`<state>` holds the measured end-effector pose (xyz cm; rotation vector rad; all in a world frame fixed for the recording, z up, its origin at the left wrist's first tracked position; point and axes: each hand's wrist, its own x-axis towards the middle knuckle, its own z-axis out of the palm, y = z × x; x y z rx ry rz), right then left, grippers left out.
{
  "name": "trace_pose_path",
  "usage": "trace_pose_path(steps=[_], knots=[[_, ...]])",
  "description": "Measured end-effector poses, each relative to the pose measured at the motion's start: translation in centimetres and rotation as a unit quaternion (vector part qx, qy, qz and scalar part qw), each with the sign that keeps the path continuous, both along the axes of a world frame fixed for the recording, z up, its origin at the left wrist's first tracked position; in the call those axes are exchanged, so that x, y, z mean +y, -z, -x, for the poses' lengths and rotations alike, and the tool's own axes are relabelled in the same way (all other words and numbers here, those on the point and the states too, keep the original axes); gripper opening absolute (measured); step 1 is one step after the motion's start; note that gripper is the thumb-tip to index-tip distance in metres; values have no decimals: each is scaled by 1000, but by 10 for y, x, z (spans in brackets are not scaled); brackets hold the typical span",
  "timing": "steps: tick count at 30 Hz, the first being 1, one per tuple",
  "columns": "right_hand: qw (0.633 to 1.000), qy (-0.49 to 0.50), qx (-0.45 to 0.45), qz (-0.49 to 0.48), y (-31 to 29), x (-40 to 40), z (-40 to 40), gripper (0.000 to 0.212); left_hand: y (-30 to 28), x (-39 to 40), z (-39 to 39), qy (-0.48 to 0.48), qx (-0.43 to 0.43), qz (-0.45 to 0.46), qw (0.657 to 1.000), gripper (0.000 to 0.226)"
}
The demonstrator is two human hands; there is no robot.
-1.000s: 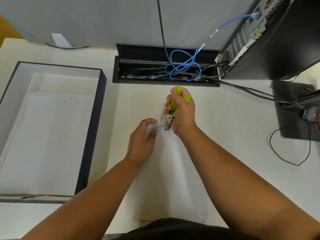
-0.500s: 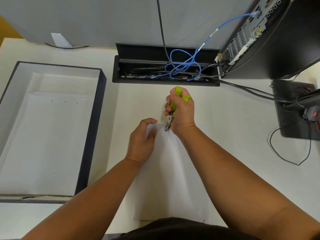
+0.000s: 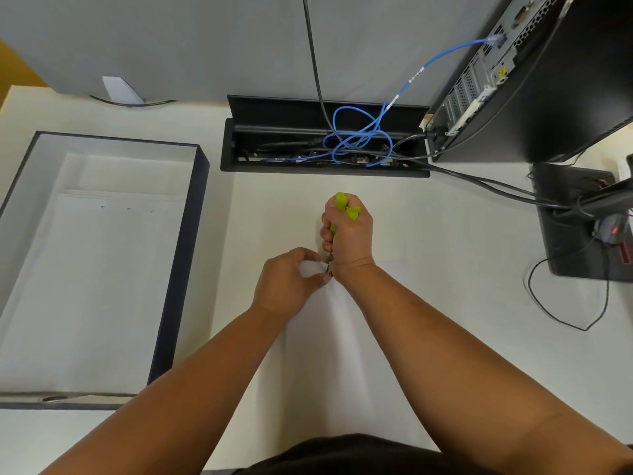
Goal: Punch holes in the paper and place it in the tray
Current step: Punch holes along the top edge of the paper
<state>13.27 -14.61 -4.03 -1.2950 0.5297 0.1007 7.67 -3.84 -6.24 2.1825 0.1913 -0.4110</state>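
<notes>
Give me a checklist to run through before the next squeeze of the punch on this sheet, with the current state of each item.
1. Right hand has a closed grip on the green-handled punch: ok.
2. Left hand pinches the top edge of the paper next to the punch head: ok.
3. Paper edge seated fully in the punch: cannot tell, the hands hide it.
4. Left fingertips clear of the punch head: cannot tell, they sit very close.
5. Tray is open on the left, with punched sheets lying flat inside: ok.
6. Cables stay back from the work area: ok.
</notes>
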Motion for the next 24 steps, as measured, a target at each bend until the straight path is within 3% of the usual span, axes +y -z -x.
trace_pose_path(steps=[3,21,24], knots=[[1000,-11,-5,14,1,0,-1,15,3,-1,-2,3,6,-8,1000,27],[996,-31,-48,71,4,6,-2,2,1,0,0,-13,-1,61,998,16],[996,-32,-39,73,3,7,-3,10,1,0,0,-16,6,78,997,14]])
